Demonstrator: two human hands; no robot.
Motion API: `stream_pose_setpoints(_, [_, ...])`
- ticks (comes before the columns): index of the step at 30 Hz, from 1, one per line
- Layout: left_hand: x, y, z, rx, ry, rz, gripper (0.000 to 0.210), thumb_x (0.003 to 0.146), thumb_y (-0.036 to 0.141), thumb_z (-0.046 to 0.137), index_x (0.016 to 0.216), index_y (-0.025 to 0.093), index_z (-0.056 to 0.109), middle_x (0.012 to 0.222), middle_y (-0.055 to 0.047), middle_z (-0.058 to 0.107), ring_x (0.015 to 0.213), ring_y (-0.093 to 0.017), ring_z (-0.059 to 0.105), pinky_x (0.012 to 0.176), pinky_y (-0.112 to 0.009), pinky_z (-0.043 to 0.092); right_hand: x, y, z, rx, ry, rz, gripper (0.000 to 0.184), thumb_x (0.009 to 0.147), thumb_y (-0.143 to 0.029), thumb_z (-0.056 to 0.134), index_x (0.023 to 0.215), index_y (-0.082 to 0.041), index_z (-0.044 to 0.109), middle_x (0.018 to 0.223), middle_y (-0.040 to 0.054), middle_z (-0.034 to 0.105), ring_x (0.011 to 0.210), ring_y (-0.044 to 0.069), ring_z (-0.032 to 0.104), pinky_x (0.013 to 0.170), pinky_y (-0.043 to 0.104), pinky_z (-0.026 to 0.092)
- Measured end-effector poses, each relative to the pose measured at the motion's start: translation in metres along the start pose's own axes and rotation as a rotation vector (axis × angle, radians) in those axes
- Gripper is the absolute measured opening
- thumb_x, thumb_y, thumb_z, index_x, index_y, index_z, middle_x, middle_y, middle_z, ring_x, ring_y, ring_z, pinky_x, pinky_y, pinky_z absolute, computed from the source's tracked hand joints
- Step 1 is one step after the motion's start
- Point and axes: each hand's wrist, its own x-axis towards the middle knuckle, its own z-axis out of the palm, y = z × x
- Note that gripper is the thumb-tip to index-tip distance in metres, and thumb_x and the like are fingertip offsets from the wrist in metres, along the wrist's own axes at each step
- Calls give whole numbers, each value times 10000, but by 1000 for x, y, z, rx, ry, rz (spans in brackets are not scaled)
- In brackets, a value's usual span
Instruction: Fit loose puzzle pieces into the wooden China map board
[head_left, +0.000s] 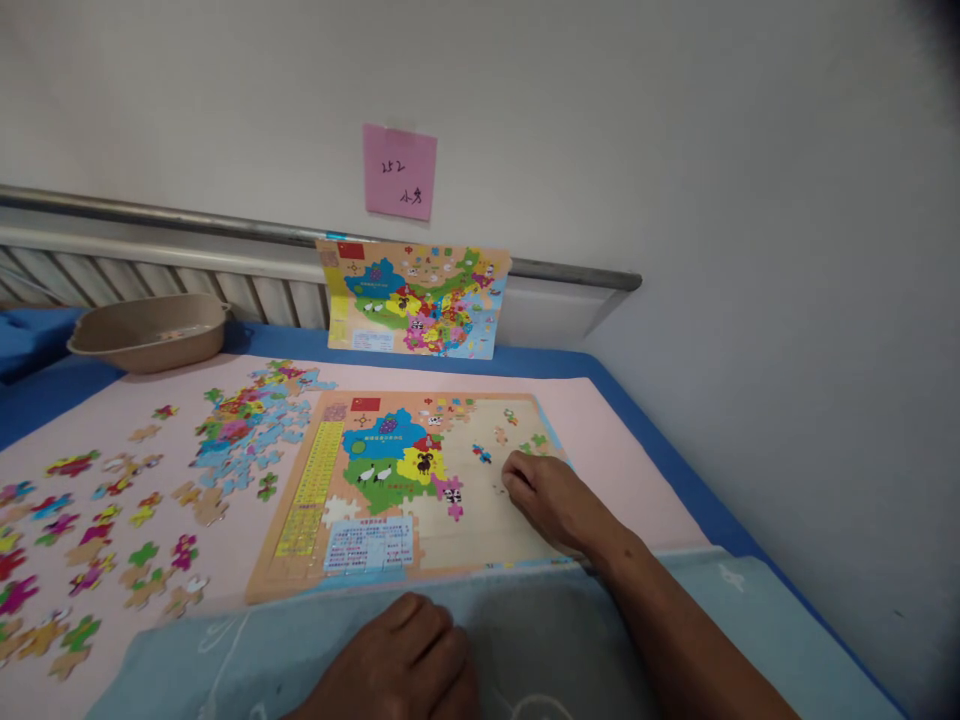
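A jigsaw puzzle board [480, 530] with a partly assembled map lies before me. Its left side is filled with joined pieces, and the bare base shows on the right. My right hand [544, 495] rests on that bare area with its fingers curled; whatever they might hold is hidden. Just left of its knuckles lies a small blue and red puzzle piece [481, 454]. More loose pieces, among them a green one [535, 443], lie beyond the hand. Closer to me, my left hand [405, 655] sits loosely fisted on the light blue cloth [225, 660], with nothing showing in it.
Loose puzzle pieces [146, 505] cover the pink surface at left, beside a heaped cluster [240, 425]. A brown plastic basket [150, 335] stands at back left. Behind the board, a printed map sheet [416, 300] leans against a metal rail [577, 273]. A wall rises at right.
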Motion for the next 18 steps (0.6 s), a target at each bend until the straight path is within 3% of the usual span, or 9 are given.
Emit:
stream_pose_setpoints(8, [1,1,-1,24,5,31,349,1083,130,398,824,144,630,757,-23,663,669,-154,567,586,-329,431,1,1,-5,82,83,-35,203,991,-204,461,838,-209,594,839,27,669,759,184,576,712,295,353])
stream_pose_setpoints(13, [0,0,2,13,-13,-11,371,1102,161,354,862,131,635,711,-16,616,619,-140,528,575,-307,434,0,-1,-5,37,59,-100,218,1010,-236,465,843,-208,602,859,36,664,805,198,590,737,306,366])
stream_pose_setpoints(18, [-7,-6,17,110,100,-1,409,1098,130,329,782,159,588,626,11,557,530,-122,474,503,-273,385,-1,0,-2,-1,-14,-166,183,984,-210,505,836,-212,612,873,32,671,820,201,601,736,304,371])
